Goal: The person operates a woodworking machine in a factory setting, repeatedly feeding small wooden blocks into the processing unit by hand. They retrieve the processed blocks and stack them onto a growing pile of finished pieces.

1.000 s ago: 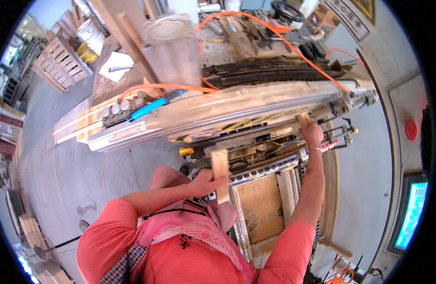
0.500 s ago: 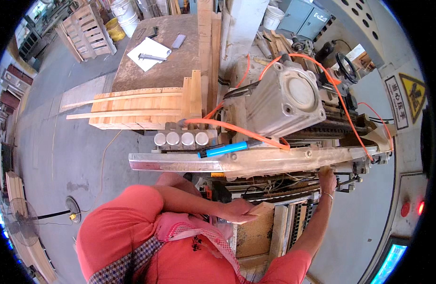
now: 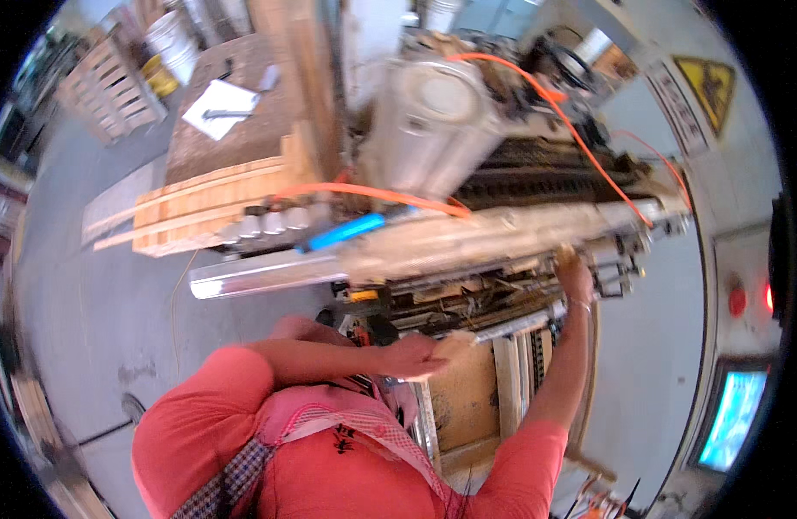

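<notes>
My left hand (image 3: 411,355) is closed on a short, pale wooden piece (image 3: 455,348), held low over the machine's near side. Stretched far forward, my right hand (image 3: 574,266) reaches the near edge of the machine's long dusty beam (image 3: 502,233), beside some metal rods (image 3: 616,275). Its fingers are smeared by motion and partly hidden, so I cannot tell what they grip. Under my hands lies a wood-coloured panel (image 3: 467,394) inside a frame, with a dark toothed track (image 3: 537,359) alongside.
A big grey metal housing (image 3: 428,121) and an orange air hose (image 3: 580,147) rise behind the beam. A blue cylinder (image 3: 342,233) lies on it. Wooden strips (image 3: 217,195) are stacked at the left. A lit screen (image 3: 732,419) and yellow warning sign (image 3: 706,91) stand right.
The view has turned and blurred, with the machine shifting left in the picture. My left hand still holds the wooden piece, and my right hand stays at the beam's edge.
</notes>
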`<control>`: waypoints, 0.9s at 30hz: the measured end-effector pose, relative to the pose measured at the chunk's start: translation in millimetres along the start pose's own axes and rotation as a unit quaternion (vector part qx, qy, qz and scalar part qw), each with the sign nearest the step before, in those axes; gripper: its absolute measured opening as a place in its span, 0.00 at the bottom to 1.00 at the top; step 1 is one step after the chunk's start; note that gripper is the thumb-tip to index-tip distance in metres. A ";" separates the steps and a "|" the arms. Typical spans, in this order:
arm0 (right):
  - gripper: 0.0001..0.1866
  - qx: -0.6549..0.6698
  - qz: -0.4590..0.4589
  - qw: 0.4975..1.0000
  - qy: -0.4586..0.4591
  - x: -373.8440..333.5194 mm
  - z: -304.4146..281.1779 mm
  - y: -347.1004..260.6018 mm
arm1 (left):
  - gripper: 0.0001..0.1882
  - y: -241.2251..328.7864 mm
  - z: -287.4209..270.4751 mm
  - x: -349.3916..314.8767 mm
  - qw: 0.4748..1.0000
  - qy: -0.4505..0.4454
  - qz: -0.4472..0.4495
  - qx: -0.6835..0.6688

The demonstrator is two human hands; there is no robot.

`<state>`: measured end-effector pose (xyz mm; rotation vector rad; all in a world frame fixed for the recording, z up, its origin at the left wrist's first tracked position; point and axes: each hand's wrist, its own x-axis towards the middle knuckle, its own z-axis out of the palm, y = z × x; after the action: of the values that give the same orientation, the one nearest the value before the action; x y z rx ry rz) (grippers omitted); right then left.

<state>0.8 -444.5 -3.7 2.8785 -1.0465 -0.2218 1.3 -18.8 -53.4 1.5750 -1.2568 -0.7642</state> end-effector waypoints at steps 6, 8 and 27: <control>0.23 0.058 0.024 0.998 0.021 -10.9 -23.8 -20.4 | 0.21 20.6 -13.4 -2.0 0.996 0.026 -0.065 -0.053; 0.24 0.067 0.023 0.996 0.046 -13.3 -19.1 -17.3 | 0.19 15.5 -9.7 -3.1 0.992 0.028 -0.098 -0.076; 0.20 0.049 0.013 0.999 0.013 -4.1 -6.8 -11.0 | 0.16 30.9 -10.3 2.0 0.996 0.039 -0.077 -0.025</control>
<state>5.8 -433.3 2.2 2.9442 -1.1203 -0.1354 -0.4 -18.5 -20.9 1.6591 -1.0615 -0.8163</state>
